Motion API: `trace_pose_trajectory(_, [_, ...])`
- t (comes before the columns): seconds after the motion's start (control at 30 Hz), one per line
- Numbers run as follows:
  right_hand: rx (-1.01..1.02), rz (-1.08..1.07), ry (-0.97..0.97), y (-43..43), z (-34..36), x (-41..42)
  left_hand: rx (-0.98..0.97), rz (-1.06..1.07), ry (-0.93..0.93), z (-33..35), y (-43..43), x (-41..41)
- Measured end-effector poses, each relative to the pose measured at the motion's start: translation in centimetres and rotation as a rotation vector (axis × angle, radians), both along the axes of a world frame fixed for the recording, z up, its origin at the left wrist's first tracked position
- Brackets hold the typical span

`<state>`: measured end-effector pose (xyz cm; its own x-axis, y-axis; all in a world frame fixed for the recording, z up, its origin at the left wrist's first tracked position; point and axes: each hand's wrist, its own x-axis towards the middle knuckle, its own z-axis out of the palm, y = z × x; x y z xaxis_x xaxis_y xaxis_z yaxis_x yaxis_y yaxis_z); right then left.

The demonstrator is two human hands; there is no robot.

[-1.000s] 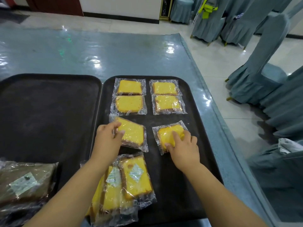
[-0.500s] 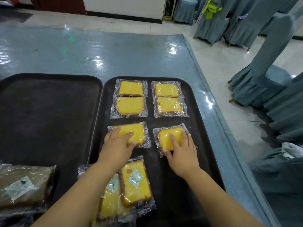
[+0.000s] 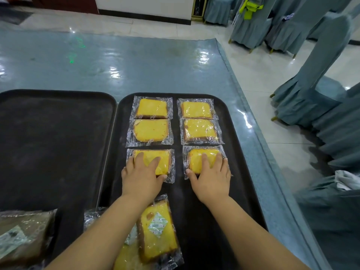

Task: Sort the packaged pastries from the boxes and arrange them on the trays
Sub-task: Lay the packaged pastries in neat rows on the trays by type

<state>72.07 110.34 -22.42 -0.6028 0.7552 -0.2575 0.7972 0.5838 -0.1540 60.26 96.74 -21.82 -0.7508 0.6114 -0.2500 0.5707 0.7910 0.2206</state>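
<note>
Grip is loose on both sides. My left hand (image 3: 142,178) lies flat, fingers straight, on the left cake pack (image 3: 164,158), with the thumb by its near edge. My right hand (image 3: 212,180) lies flat the same way on the right cake pack (image 3: 194,159). Neither hand is closed round anything; I only press down.

The two packs sit side by side in the middle of the right tray (image 3: 243,152). They make a third row, just below four cake packs (image 3: 151,131) that lie in two neat rows near the top of that tray.

I think I am setting this row straight. Next I should lift my hands off and reach down to the pile of cake packs (image 3: 157,230) at the bottom middle of the frame. I would take more and lay them below this row. The wrap looks slippery, so I should lift straight up and not drag the packs crooked. Brown packs (image 3: 19,236) wait at the lower left, by the near end of the left tray (image 3: 58,143), which sits on the shiny tabletop (image 3: 116,61).

A second ago the left cake pack was at a slant under my left hand, and the right one was turned crooked. Now both lie flat and square with the rows above.
</note>
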Motion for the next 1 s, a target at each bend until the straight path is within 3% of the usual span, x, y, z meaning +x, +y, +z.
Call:
trace_pose_trajectory(0.2, [-0.016, 0.001, 0.038, 0.3, 0.4, 0.0, 0.013, 0.005, -0.009, 0.3, 0.5, -0.4])
trace_pose_trajectory(0.5, [-0.052, 0.211, 0.361, -1.9, 2.1, 3.9, 0.291, 0.083, -0.044, 2.2, -4.0, 1.2])
trace_pose_trajectory(0.6, [-0.211, 0.305, 0.350, -3.5, 1.9, 4.8, 0.256, 0.068, -0.108, 2.8, -5.6, 2.1])
trace_pose_trajectory(0.8, [-0.473, 0.350, 0.233, -6.4, 1.3, 5.3, -0.012, -0.107, -0.132, 2.8, -7.9, 3.8])
trace_pose_trajectory(1.0, [-0.643, 0.227, 0.250, -8.1, 2.0, 5.6, 0.166, -0.060, -0.157, 3.6, -8.0, 4.9])
